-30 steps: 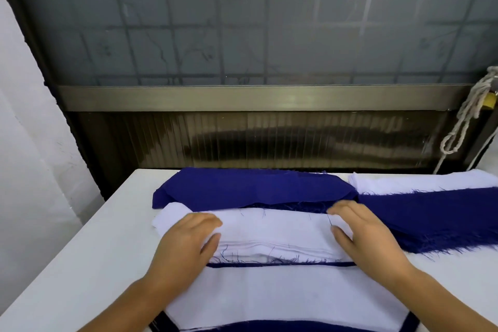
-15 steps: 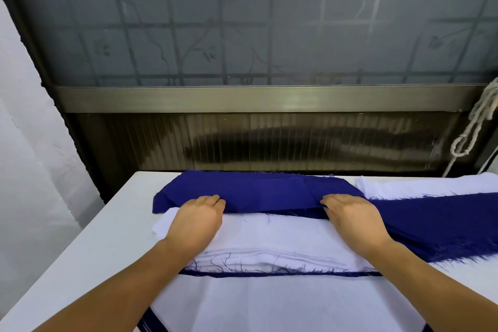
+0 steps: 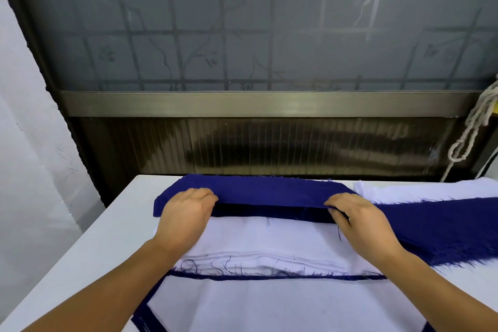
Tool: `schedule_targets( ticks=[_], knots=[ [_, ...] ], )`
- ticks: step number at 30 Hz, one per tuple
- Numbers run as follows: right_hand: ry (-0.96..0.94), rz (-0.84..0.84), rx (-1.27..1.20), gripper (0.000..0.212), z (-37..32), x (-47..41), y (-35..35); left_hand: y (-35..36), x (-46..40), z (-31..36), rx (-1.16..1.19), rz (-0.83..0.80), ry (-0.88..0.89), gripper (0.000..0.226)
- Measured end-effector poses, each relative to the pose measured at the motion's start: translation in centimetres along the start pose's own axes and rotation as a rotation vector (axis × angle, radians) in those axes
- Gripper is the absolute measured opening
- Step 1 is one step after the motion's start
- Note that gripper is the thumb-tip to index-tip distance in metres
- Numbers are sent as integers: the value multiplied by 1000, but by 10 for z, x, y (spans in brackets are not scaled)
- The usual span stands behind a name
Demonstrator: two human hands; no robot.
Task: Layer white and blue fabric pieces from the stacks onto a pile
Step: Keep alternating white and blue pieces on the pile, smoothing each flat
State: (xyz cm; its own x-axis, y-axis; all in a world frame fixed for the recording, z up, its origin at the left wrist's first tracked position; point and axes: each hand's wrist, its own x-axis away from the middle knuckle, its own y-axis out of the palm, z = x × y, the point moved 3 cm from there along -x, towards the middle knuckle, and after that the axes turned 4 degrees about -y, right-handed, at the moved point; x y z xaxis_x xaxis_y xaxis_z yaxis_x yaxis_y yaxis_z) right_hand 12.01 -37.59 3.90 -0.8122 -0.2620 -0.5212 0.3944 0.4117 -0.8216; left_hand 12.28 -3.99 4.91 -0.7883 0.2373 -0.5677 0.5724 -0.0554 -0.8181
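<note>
A stack of blue fabric (image 3: 269,193) lies across the far part of the table. In front of it sits a stack of white fabric (image 3: 266,242) with frayed threads along its near edge. My left hand (image 3: 186,215) pinches the near edge of the top blue piece at its left end. My right hand (image 3: 358,218) pinches the same edge at its right end, which is lifted slightly. Nearest to me lies the layered pile (image 3: 269,304), white on top with blue edges showing beneath.
More blue fabric (image 3: 444,229) and white fabric (image 3: 431,187) spread to the right. The white table (image 3: 80,256) ends at the left and at the far side, before a dark window frame (image 3: 269,102). A knotted rope (image 3: 474,127) hangs at the right.
Both hands moved away from me, off the white stack to the blue stack's near edge, and now pinch the top blue piece, lifting its edge.
</note>
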Motion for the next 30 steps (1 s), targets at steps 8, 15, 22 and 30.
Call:
schedule_targets(
  ticks=[8,15,22,30],
  knots=[
    [97,-173,-192,18,-21,56,-55,-65,46,-8,370,-169,-111,18],
    [239,-671,-412,13,-21,81,-69,-80,71,0,763,-977,-43,20],
    [120,0,-128,16,-22,84,-84,-86,69,-1,411,-209,-114,17],
    [-308,59,169,37,-19,134,-58,-51,138,20,282,56,300,23]
  ],
)
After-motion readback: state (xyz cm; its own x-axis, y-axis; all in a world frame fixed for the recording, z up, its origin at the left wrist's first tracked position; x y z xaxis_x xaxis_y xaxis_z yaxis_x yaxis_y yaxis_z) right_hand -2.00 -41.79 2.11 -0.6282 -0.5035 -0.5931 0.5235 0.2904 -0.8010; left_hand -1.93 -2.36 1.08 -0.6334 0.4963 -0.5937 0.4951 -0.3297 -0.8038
